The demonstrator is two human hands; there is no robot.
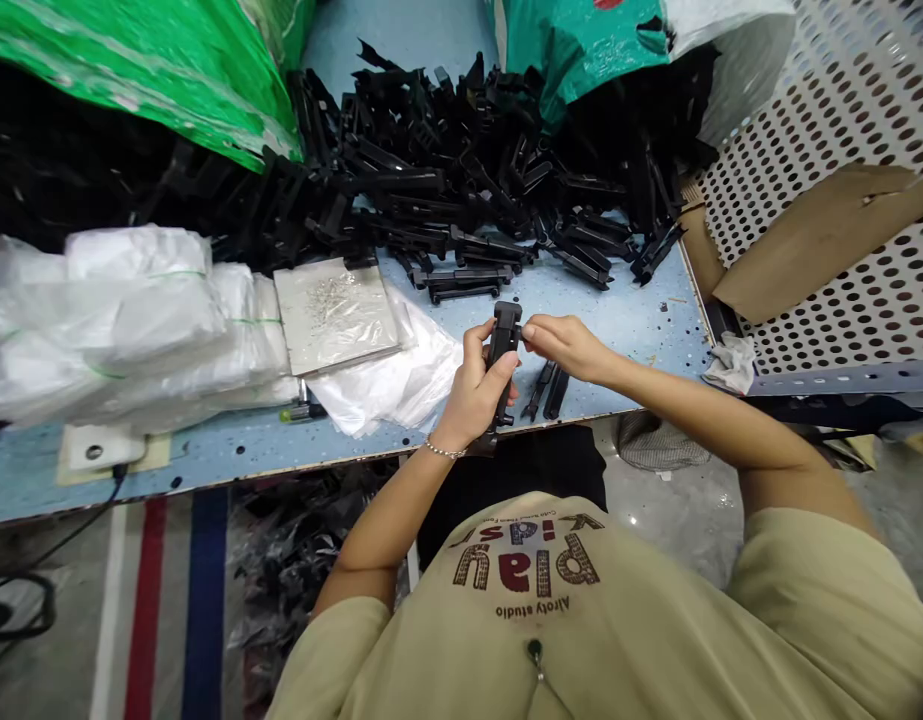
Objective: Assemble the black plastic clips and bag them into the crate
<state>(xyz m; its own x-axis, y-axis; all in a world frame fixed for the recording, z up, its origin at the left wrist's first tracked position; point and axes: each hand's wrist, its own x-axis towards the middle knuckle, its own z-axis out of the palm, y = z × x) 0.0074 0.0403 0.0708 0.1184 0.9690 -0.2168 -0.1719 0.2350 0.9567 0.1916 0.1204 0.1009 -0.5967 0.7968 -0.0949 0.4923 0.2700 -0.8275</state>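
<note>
Got a black plastic part (506, 332) wrapped snugly in the left hand (477, 388), right by the near edge of the blue table (618, 392). Pinching with the right hand (570, 346) at the part's right side, fingertips closed together, can't tell if on the part itself or on something tiny. Just right of the left-hand grip, seeing a couple of loose black pieces (556, 393). Left of it, got fanned-out plastic bags (425, 365) with a greyish square sheet (337, 325) on top, then fat bags in bundles (142, 325). Beyond the grip, looking at a big messy heap of black parts (431, 180), plus a green sack (153, 70) farther left and a teal sack (566, 50) over to the right. Way off right, spotting a perforated panel (843, 125) with brown cardboard (821, 240).
</note>
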